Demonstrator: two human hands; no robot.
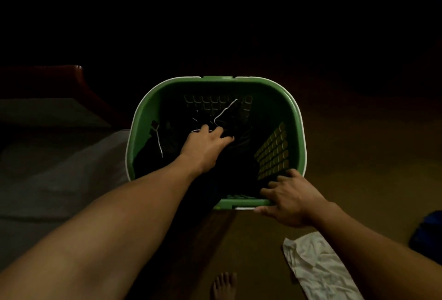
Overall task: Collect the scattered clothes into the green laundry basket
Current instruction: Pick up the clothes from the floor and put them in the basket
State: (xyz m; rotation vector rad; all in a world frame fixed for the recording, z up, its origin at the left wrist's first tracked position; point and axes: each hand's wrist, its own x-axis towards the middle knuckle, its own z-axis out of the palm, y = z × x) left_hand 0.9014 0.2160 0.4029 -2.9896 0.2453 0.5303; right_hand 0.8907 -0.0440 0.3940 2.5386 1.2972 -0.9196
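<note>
Green laundry basket (pixel 297 117) by bed (pixel 59 168) edge; right hand (pixel 291 199) clamps near rim; left hand (pixel 205 144) on dark clothes (pixel 239 170) inside, grasp or press unclear; pack load low, steady rim; white cloth (pixel 318 268) on floor uncollected.

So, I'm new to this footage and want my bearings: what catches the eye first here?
The green laundry basket in the middle stands out from the dark room, with the left hand down among dark clothes inside it and the right hand gripping its near rim. Next comes the white cloth lying on the floor at the lower right.
</note>
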